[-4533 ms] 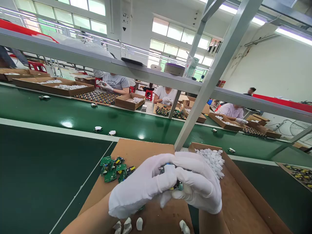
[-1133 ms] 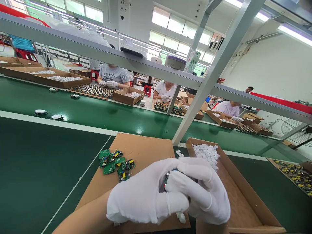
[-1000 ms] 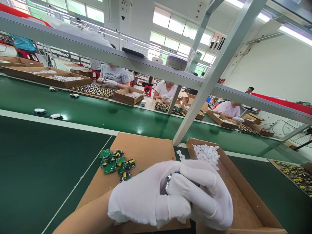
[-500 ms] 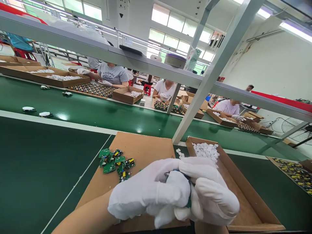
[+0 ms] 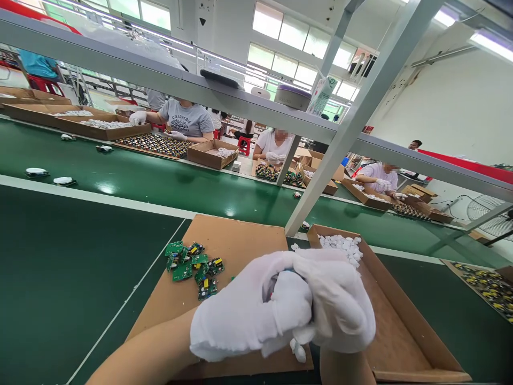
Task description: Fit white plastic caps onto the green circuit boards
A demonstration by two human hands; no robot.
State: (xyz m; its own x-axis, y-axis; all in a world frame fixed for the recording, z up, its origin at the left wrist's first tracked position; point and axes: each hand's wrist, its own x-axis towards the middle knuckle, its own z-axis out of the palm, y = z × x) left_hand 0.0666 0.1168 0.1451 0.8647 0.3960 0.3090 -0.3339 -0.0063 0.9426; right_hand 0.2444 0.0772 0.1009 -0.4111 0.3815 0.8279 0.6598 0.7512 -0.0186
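Observation:
My left hand [image 5: 252,307], in a white glove, is closed around a small circuit board held in front of me. My right hand [image 5: 340,299], also gloved, closes on the same board from the right, its fingers pressed against the left fingertips. The gloves hide nearly all of the board; only a dark gap with a speck of red shows. Left of my hands, several green circuit boards [image 5: 183,271] with yellow parts lie heaped on a cardboard sheet [image 5: 240,232]. To the right stands a cardboard tray [image 5: 404,310] with small white pieces [image 5: 340,247] at its far end.
A slanted metal post [image 5: 320,166] rises just beyond the cardboard. Behind it runs a green conveyor belt [image 5: 168,184] carrying white-topped pieces [image 5: 64,181]. A shelf beam [image 5: 240,107] crosses above. Co-workers [image 5: 188,120] in gloves sit across the belt. More boards [image 5: 487,286] lie far right.
Both hands have risen slightly and my right hand has drawn in tighter to the left, covering the green edge that showed before. On the belt, the white-topped pieces have shifted left.

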